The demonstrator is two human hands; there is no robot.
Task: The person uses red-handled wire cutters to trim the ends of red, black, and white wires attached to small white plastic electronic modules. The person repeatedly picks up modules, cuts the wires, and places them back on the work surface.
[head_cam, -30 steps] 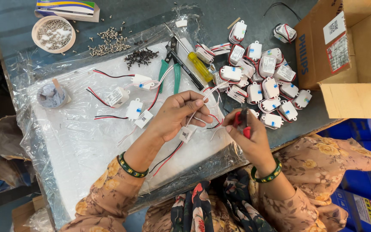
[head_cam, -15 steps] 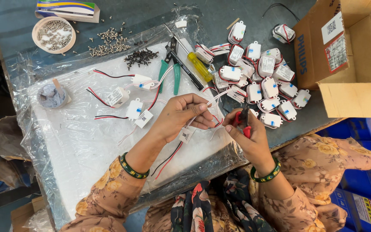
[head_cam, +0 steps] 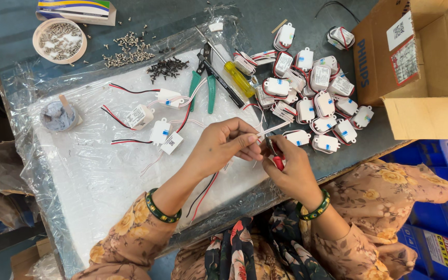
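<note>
Compared with half a second earlier, the left hand (head_cam: 223,148) sits slightly lower in mid-frame, its fingertips now pinching the white wires (head_cam: 273,128) stretched toward the upper right. The right hand (head_cam: 292,173) stays just beside it, fingers curled tightly round a red-handled tool (head_cam: 276,158) whose tip meets the wires. Beneath lies a white foam sheet (head_cam: 94,181) under clear plastic on a grey table (head_cam: 182,15); a pile of white modules (head_cam: 312,91) fills the upper right, beside a cardboard box (head_cam: 431,57).

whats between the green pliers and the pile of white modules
A yellow-handled screwdriver lies between the green pliers and the pile of white modules, seen from the head camera.
</note>
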